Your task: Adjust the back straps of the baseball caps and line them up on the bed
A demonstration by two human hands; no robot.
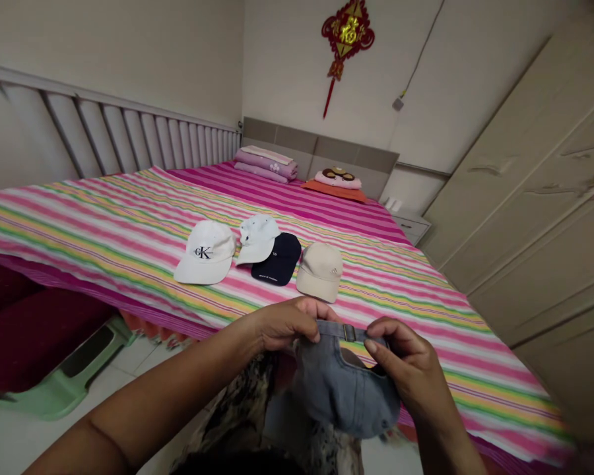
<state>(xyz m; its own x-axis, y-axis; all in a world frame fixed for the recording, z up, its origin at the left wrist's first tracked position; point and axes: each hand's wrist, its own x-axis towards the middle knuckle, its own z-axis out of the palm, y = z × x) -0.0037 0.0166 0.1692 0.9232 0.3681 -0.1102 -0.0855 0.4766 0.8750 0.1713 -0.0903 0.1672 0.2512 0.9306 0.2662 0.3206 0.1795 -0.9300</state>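
Between my two hands hangs a grey-blue baseball cap (346, 389), its crown downward and its back strap with a metal buckle on top. My left hand (297, 323) pinches the strap side at the left, thumb in front. At the right end of the strap, my right hand (400, 349) grips with thumb and fingers. Just beyond, on the bed, lie a beige cap (321, 267), a navy cap (280, 260), a pale cap (258, 234) overlapping the navy one, and a white cap (208, 247) with black CK lettering.
A striped sheet (129, 224) covers the bed. Folded bedding (264, 165) and a pink folded item (337, 179) rest near the headboard (321, 148). At left stands a green stool (74, 389); a wardrobe (534, 218) rises at right.
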